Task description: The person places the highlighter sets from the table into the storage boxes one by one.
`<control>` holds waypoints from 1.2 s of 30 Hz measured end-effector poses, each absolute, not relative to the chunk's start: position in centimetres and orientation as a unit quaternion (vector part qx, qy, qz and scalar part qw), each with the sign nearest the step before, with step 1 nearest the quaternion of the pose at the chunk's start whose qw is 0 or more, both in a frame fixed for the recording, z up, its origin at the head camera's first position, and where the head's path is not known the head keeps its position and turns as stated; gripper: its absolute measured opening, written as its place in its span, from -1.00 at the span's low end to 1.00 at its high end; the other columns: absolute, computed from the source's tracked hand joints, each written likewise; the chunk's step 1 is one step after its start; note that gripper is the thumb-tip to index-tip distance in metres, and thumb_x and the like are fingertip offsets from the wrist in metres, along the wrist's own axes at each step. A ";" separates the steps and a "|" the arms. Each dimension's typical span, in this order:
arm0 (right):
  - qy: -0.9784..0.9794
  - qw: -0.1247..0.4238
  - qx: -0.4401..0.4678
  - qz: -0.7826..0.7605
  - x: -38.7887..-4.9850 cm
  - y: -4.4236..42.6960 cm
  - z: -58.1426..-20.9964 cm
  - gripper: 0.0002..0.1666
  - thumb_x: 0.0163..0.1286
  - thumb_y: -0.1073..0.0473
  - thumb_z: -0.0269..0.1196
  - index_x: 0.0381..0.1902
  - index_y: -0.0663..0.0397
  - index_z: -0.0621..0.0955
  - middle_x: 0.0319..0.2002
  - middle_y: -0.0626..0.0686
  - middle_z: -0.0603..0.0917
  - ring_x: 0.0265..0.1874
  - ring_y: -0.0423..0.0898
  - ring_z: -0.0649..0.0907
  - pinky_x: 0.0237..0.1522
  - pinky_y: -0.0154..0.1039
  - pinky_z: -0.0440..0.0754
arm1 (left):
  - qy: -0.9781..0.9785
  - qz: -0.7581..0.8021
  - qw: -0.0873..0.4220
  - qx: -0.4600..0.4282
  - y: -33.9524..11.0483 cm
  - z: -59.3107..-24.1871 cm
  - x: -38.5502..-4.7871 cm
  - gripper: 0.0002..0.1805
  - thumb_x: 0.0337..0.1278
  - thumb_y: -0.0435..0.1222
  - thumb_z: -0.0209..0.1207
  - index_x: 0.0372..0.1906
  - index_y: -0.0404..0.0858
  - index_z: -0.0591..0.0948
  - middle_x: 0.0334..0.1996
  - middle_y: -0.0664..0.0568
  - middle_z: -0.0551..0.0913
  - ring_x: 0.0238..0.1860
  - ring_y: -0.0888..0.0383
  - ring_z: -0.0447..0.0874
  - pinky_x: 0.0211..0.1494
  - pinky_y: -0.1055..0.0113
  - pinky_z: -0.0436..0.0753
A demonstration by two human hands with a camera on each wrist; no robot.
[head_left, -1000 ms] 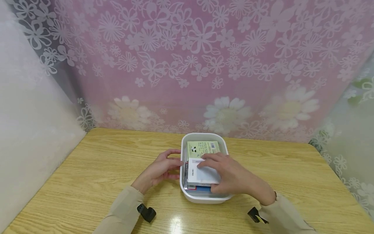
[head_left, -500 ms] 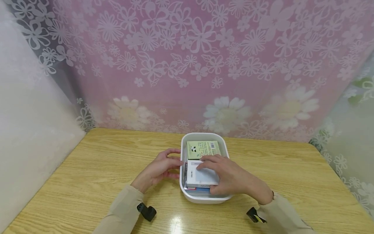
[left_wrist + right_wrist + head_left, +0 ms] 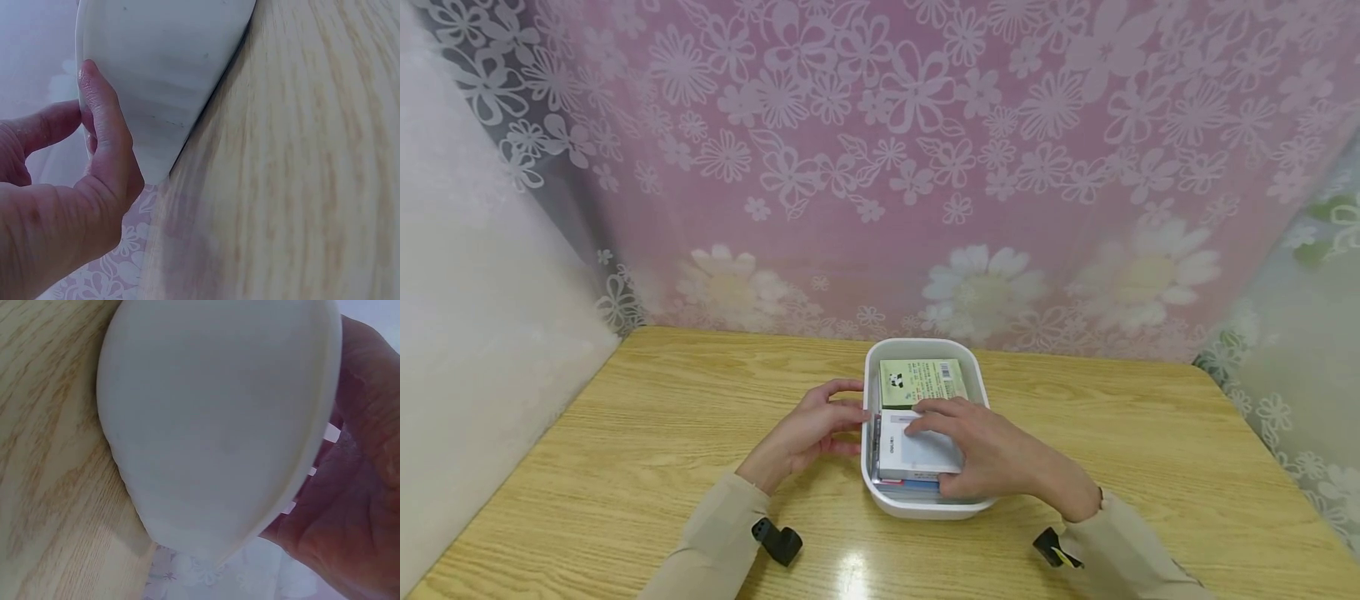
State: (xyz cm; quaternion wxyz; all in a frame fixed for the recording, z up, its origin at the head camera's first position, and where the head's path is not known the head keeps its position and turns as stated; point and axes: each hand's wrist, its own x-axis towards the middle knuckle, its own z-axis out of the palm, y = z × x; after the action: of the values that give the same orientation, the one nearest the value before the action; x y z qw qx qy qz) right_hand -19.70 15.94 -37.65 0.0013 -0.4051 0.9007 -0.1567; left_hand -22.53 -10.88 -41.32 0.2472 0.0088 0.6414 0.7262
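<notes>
A white rounded plastic bin (image 3: 919, 511) stands on the table. My left hand (image 3: 811, 433) holds its left side, with one digit over the rim and bent fingers against the outer wall, as the left wrist view also shows. Inside the bin my right hand (image 3: 992, 446) grips a small white box (image 3: 917, 457) with a pale blue panel. The right thumb is at the box's near edge; fingers lie over its top and far edge. Behind it lies a light green box (image 3: 917, 381) with a panda picture. In the right wrist view the bin's wall (image 3: 212, 425) hides the boxes.
The wood-grain table (image 3: 715, 400) extends on both sides of the bin. Blue and clear flat items (image 3: 917, 492) lie low at the bin's near end, partly under the white box. A pink flowered curtain (image 3: 850, 208) hangs behind the table.
The white box has moved slightly left and lower in the bin, still in my right hand. My left hand stays at the bin's side.
</notes>
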 end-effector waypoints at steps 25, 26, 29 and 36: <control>0.900 0.013 -0.406 -0.159 -19.8 16.1 -37.8 -0.28 -0.01 0.08 0.46 0.20 -0.16 0.61 0.32 0.10 0.58 0.25 0.08 0.61 0.23 0.07 0.62 | 0.649 0.723 0.237 0.006 -10.9 -41.4 -22.3 -0.36 0.33 -0.35 0.21 0.47 -0.23 0.32 0.22 -0.22 0.62 -0.06 0.13 0.73 -0.23 0.31 0.77; 0.900 0.014 -0.406 -0.160 -19.8 16.1 -37.8 -0.28 0.00 0.07 0.46 0.21 -0.16 0.61 0.32 0.10 0.58 0.25 0.08 0.61 0.23 0.07 0.62 | 0.649 0.723 0.236 0.006 -10.9 -41.5 -22.3 -0.36 0.33 -0.35 0.21 0.47 -0.22 0.32 0.22 -0.21 0.62 -0.06 0.13 0.73 -0.23 0.31 0.77; 0.900 0.017 -0.403 -0.167 -19.7 16.3 -37.6 -0.31 0.08 0.04 0.46 0.23 -0.17 0.60 0.36 0.11 0.56 0.27 0.09 0.60 0.24 0.08 0.61 | 0.657 0.718 0.231 0.007 -10.9 -41.5 -22.1 -0.38 0.35 -0.33 0.21 0.47 -0.21 0.34 0.22 -0.21 0.62 -0.03 0.11 0.73 -0.20 0.28 0.78; 0.909 -0.001 -0.381 -0.170 -19.2 17.2 -37.0 -0.36 0.25 -0.06 0.43 0.30 -0.18 0.59 0.45 0.07 0.49 0.31 0.06 0.58 0.16 0.04 0.62 | 0.712 0.672 0.198 0.033 -11.1 -41.1 -21.3 -0.42 0.40 -0.32 0.19 0.46 -0.21 0.37 0.13 -0.26 0.60 -0.05 0.04 0.75 -0.17 0.17 0.81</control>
State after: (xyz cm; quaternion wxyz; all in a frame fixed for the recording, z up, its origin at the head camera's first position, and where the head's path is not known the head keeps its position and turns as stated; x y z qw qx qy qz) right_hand -19.21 17.19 -36.96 -0.0006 -0.3814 0.9086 -0.1704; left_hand -21.30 -11.05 -41.13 0.1984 0.0332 0.7125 0.6722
